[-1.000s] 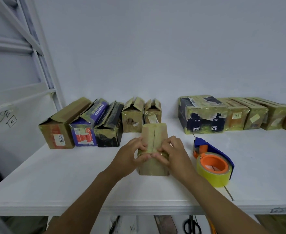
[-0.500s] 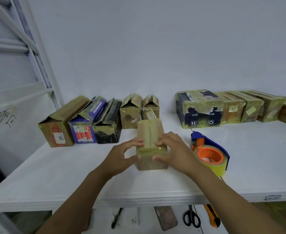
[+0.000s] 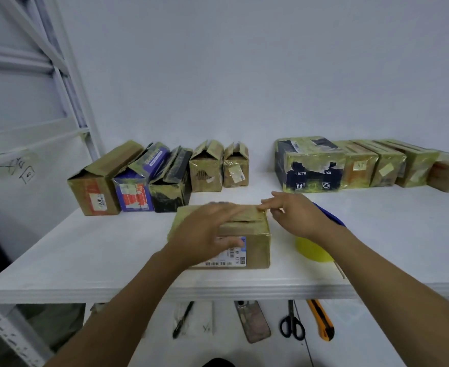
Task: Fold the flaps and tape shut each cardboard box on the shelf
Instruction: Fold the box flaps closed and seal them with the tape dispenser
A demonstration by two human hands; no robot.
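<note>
Shelf [image 3: 85,255]: box [image 3: 255,250] sits front-centre, label side facing you. Your left hand [image 3: 205,231] lies over its top, fingers spread flat, blurred, hiding most of the flaps. Right hand [image 3: 297,215]: fingers loosely apart, tips at box's top right edge, contact unclear. It covers most of the tape dispenser [image 3: 313,250].

A packing or stockroom space: a white rack shelf [image 3: 85,260] against a plain white wall [image 3: 244,75], lined with worn, taped cardboard boxes [image 3: 311,165] bearing shipping labels, a yellow tape roll [image 3: 313,250] near them, and scissors [image 3: 292,324] and an orange box cutter [image 3: 321,321] on the level below
</note>
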